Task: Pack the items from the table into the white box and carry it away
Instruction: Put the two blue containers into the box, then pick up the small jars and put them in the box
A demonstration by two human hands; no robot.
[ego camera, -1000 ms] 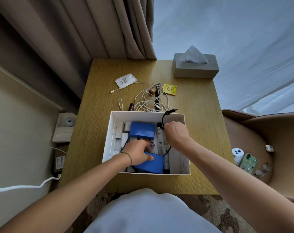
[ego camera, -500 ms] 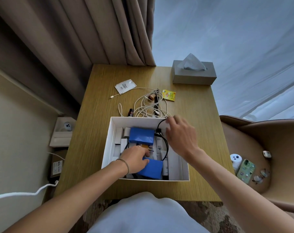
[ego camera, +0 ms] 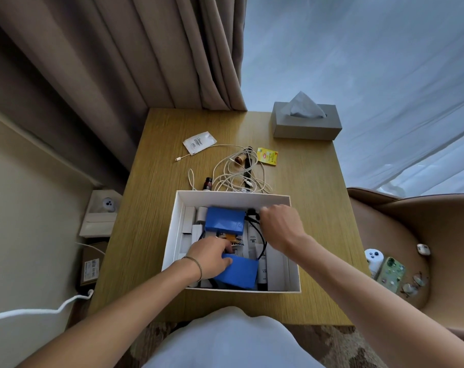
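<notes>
The white box (ego camera: 173,224) sits on the wooden table (ego camera: 145,208) near its front edge. Inside lie two blue packs (ego camera: 225,219), several white tubes and a black cable (ego camera: 260,235). My left hand (ego camera: 212,256) presses on the nearer blue pack (ego camera: 241,272) in the box's front part. My right hand (ego camera: 281,224) is over the box's right side, fingers closed on the black cable's plug end. Behind the box lie a tangle of white cables (ego camera: 238,173), a small dark bottle (ego camera: 207,183), a white sachet (ego camera: 199,141) and a yellow sachet (ego camera: 267,156).
A grey tissue box (ego camera: 306,126) stands at the table's far right corner. Curtains hang behind. A brown chair (ego camera: 422,235) on the right holds a phone, glasses and small devices. Boxes and a white cord lie on the floor at left.
My right hand has brought the black cable's raised end down into the box. My left hand has stayed on the nearer blue pack. The view has tilted, so the table appears lower.
</notes>
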